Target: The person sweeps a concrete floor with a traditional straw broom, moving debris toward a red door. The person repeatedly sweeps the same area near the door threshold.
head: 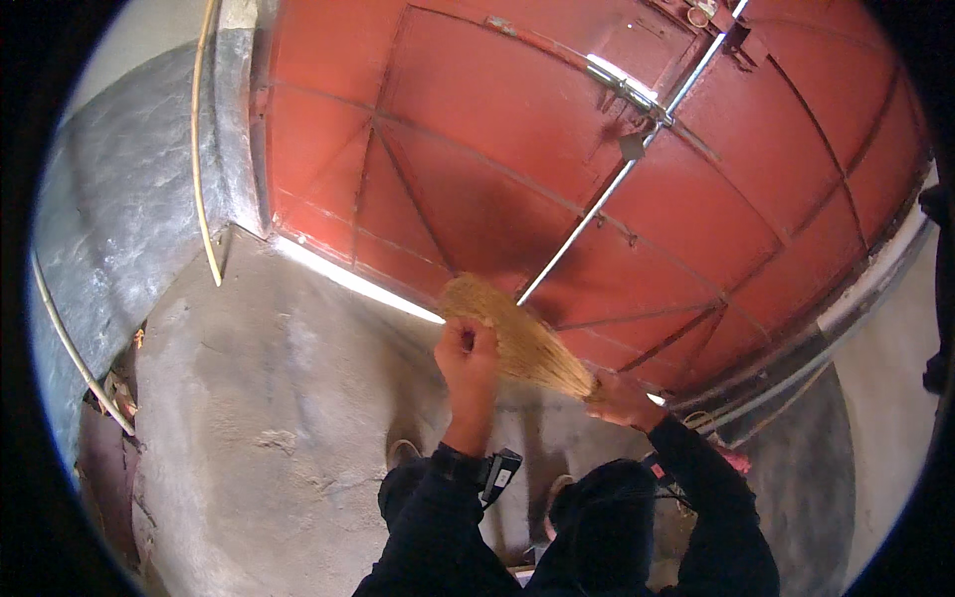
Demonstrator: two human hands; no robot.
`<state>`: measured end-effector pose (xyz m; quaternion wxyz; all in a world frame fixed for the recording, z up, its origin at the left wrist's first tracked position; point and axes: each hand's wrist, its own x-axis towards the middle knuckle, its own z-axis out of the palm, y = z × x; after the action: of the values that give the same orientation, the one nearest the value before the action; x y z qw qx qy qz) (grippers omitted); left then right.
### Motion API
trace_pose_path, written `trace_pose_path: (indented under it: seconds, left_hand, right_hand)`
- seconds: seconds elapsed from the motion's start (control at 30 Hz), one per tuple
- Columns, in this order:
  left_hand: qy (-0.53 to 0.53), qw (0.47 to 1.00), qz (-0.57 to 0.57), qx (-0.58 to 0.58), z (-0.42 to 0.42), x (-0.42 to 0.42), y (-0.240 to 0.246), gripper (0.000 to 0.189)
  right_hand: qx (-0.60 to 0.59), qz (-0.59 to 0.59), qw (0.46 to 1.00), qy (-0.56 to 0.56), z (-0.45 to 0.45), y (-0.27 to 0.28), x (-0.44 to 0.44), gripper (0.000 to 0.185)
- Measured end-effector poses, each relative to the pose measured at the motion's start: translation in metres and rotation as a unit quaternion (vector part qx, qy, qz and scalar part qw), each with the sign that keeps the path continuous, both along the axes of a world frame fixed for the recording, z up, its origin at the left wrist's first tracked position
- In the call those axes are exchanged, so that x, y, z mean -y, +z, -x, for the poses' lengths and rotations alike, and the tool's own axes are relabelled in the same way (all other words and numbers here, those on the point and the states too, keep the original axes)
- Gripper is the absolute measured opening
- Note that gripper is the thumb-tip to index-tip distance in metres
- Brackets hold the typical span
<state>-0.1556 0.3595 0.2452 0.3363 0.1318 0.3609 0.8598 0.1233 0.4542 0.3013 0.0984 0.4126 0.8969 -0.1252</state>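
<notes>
A straw hand broom (533, 351) with a wide, flared brush slants across the middle of the view, in front of the red metal door (477, 186). My right hand (623, 401) grips its narrow end at the lower right. My left hand (468, 347) is beside the wide end, its fingers curled into a ring; whether they hold any straws cannot be told. Both arms are in dark sleeves, and a small black device (501, 476) sits at my left wrist.
Concrete floor (254, 403) spreads below the door. A long pole (200, 149) leans on the grey wall at the left, with another pole (78, 358) lower down. Metal bolts (627, 86) cross the door's seam. More poles (776, 399) lie at the right.
</notes>
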Motion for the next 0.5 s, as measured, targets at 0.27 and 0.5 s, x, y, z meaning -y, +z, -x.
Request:
trace_pose_path:
  seconds: [0.27, 0.5]
  left_hand:
    - [0.036, 0.997, 0.041, -0.048, 0.009, 0.004, 0.003, 0.023]
    - [0.024, 0.998, 0.037, -0.050, 0.010, 0.001, 0.000, 0.024]
  right_hand:
    - [-0.367, -0.093, 0.920, 0.103, 0.101, 0.160, -0.007, 0.050]
    - [-0.280, -0.238, 0.921, 0.133, 0.196, 0.262, -0.085, 0.046]
